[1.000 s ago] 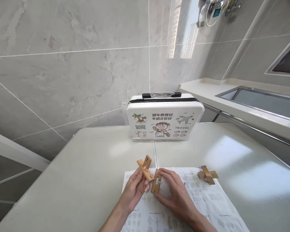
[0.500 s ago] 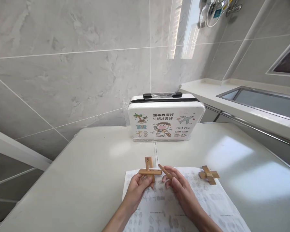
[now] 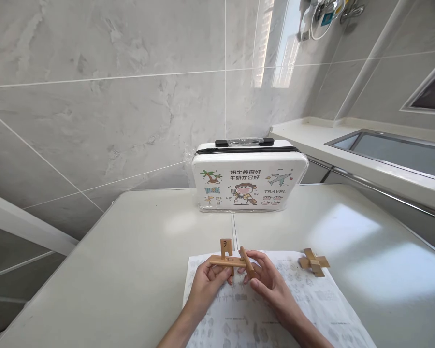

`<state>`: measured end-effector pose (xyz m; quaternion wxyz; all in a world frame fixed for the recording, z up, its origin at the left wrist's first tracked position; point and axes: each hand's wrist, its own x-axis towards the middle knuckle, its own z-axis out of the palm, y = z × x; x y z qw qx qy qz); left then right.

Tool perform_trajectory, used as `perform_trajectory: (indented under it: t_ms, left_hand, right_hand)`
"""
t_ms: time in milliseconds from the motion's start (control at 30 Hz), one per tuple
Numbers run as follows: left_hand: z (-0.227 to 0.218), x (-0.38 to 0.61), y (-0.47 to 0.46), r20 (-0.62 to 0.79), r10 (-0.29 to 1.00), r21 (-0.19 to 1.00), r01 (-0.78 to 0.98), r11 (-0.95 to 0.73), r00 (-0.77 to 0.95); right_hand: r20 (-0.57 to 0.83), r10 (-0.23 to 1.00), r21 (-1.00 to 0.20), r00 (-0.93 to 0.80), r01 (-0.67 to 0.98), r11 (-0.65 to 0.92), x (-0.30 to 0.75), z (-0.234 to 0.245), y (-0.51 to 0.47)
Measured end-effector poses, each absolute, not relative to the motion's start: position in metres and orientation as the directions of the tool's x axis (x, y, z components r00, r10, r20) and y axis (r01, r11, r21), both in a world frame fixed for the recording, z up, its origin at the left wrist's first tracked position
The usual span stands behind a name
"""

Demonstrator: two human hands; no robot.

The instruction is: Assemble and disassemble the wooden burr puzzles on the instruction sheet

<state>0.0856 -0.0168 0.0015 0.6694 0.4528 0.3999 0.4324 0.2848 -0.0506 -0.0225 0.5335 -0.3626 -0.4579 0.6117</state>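
Observation:
My left hand (image 3: 210, 279) is closed around two crossed wooden puzzle pieces. One of them, an upright notched piece (image 3: 225, 245) with a dark mark near its top, passes through the flat-lying piece (image 3: 221, 261). Between the thumb and fingers of my right hand (image 3: 271, 280) is a third wooden puzzle piece (image 3: 247, 261), tilted, with its side at the right end of the flat one. Whether those two touch or only overlap in view, I cannot tell. Both hands are above a printed sheet (image 3: 239, 321) with puzzle diagrams.
An assembled wooden cross puzzle (image 3: 314, 262) lies on the sheet's right edge. Behind the hands a white cartoon-printed case (image 3: 250, 183) stands on the pale table (image 3: 130, 251), against the tiled wall. A counter with a sink (image 3: 395, 150) is at the right.
My right hand has turned its piece steeper and brought it to the end of the flat piece. The pieces in my left hand have tilted and shifted slightly right.

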Motion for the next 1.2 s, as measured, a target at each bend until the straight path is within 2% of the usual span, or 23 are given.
perform_trajectory:
  t_ms: [333, 600, 967, 1100, 1200]
  left_hand:
    - [-0.003, 0.089, -0.021, -0.133, 0.916, 0.979, -0.096, 0.182, 0.378]
    - [-0.012, 0.09, -0.025, -0.202, 0.864, 0.978, 0.051, 0.201, 0.461]
    - [-0.011, 0.091, -0.027, -0.215, 0.867, 0.976, 0.081, 0.2, 0.449]
    - [-0.01, 0.092, -0.031, -0.201, 0.913, 0.977, 0.005, 0.213, 0.354]
    - [-0.007, 0.093, -0.032, -0.165, 0.917, 0.985, 0.008, 0.174, 0.363]
  right_hand:
    - [0.034, 0.971, -0.961, -0.236, -0.273, -0.033, 0.28, -0.027, -0.056]
    - [0.065, 0.974, -0.969, -0.216, -0.246, 0.01, 0.283, -0.026, -0.056]
    - [0.068, 0.977, -0.989, -0.2, -0.145, 0.039, 0.285, -0.026, -0.056]
    - [0.018, 0.98, -0.991, -0.197, -0.137, -0.01, 0.285, -0.026, -0.054]
    - [-0.026, 0.978, -0.991, -0.207, -0.122, -0.052, 0.286, -0.024, -0.054]
